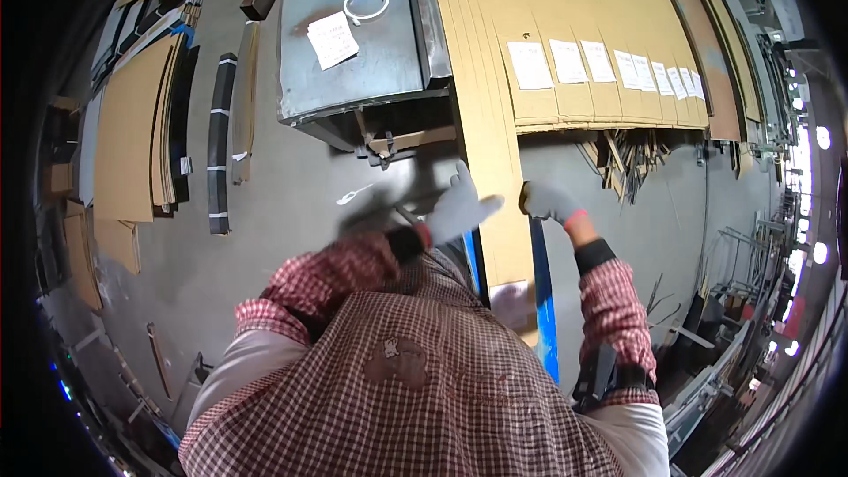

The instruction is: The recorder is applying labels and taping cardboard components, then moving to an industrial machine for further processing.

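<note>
A long, narrow cardboard strip (pixel 496 185) runs from the far stack back toward my body, with a white paper label (pixel 511 299) near its close end. My left hand (pixel 459 209), in a grey glove, hovers at the strip's left edge, index finger and thumb stretched apart and nothing in it. At the right edge, my right hand (pixel 551 202), also gloved, has its fingers curled against the cardboard and appears to grip it. Its fingertips look dark. Below the strip, something blue (pixel 546 336) shows along both sides.
Several paper sheets (pixel 530 66) lie along the front of the wide cardboard stack (pixel 565 0). To its left stands a metal-topped table (pixel 353 84) with tape rolls (pixel 366 5) and papers (pixel 333 40). Cardboard sheets (pixel 132 132) lean at far left; thin offcuts (pixel 623 163) poke out under the stack.
</note>
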Motion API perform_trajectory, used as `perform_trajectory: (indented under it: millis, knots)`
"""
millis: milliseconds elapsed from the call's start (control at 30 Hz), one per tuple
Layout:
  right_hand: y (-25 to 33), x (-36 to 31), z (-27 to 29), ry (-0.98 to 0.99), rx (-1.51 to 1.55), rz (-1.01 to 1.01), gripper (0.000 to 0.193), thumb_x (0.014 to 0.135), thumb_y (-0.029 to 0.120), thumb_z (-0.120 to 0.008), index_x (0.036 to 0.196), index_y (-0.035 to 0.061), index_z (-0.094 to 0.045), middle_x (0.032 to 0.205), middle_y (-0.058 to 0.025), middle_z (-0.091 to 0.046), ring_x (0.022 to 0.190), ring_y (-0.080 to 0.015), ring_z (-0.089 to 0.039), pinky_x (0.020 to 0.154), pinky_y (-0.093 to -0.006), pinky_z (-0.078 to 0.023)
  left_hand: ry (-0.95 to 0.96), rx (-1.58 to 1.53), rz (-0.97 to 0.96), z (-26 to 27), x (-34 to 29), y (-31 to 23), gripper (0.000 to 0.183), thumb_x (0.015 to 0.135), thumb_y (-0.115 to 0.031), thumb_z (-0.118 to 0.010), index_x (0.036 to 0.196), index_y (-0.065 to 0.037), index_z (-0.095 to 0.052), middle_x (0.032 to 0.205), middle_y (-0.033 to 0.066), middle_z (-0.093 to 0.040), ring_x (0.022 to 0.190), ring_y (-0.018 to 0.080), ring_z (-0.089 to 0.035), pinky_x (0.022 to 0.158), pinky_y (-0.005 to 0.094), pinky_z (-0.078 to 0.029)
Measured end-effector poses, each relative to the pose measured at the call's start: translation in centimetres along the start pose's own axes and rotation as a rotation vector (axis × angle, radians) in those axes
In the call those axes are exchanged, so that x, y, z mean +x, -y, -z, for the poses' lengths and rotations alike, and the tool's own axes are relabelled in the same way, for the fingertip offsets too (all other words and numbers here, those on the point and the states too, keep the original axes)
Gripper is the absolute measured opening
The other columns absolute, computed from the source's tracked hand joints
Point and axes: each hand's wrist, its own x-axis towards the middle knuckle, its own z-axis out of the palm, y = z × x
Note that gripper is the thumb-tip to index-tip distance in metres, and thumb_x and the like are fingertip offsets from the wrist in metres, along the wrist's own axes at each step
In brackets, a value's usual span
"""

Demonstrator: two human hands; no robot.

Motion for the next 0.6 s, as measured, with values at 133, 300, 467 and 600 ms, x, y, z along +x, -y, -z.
perform_trajectory:
  millis: [133, 300, 467, 600]
  knots:
    - [-0.5, -3.8, 5.1, -0.332, 0.333, 0.203, 0.028, 0.08, 0.021, -0.065, 0.102, 0.0038, -0.069, 0.091, -0.0212, -0.069, 0.085, -0.0341, -0.068, 0.073, -0.0377, -0.053, -0.048, 0.062, -0.163, 5.0, 0.2, -1.0, 0.117, 0.071, -0.042, -0.078, 0.145, 0.013, -0.006, 0.126, 0.0359, -0.049, 0.113, 0.0393, -0.057, 0.089, 0.042, -0.051]
    - [10.8, -10.3, 11.2, 0.097, 0.305, 0.426, 0.04, 0.081, 0.006, -0.061, 0.12, 0.008, -0.063, 0.102, -0.0105, -0.07, 0.081, -0.0216, -0.065, 0.077, -0.0318, -0.051, 0.185, -0.358, -0.506, 6.5, -5.5, -3.5, 0.067, 0.079, 0.0, -0.069, 0.137, 0.01, -0.038, 0.117, 0.0131, -0.057, 0.081, 0.0116, -0.059, 0.085, 0.0237, -0.047]
    - [-3.9, -3.1, 8.1, -0.198, 0.375, 0.188, 0.03, 0.077, 0.007, -0.066, 0.106, 0.0038, -0.07, 0.089, -0.0148, -0.071, 0.073, -0.0159, -0.067, 0.067, -0.0288, -0.051, 0.3, -0.868, 0.023, 7.4, -2.8, 1.8, 0.039, 0.088, -0.002, -0.058, 0.124, 0.01, -0.051, 0.078, 0.005, -0.063, 0.057, 0.0067, -0.056, 0.052, 0.0172, -0.047]
    - [-5.3, 9.2, -0.8, -0.224, 0.54, 0.442, 0.026, 0.082, 0.015, -0.064, 0.103, -0.0002, -0.069, 0.098, -0.0163, -0.071, 0.084, -0.0239, -0.068, 0.077, -0.0356, -0.052, 0.191, -0.343, -0.324, -1.5, 7.2, 13.4, 0.023, 0.083, -0.01, -0.06, 0.102, 0.003, -0.062, 0.076, 0.0095, -0.063, 0.062, 0.0173, -0.058, 0.057, 0.0274, -0.049]
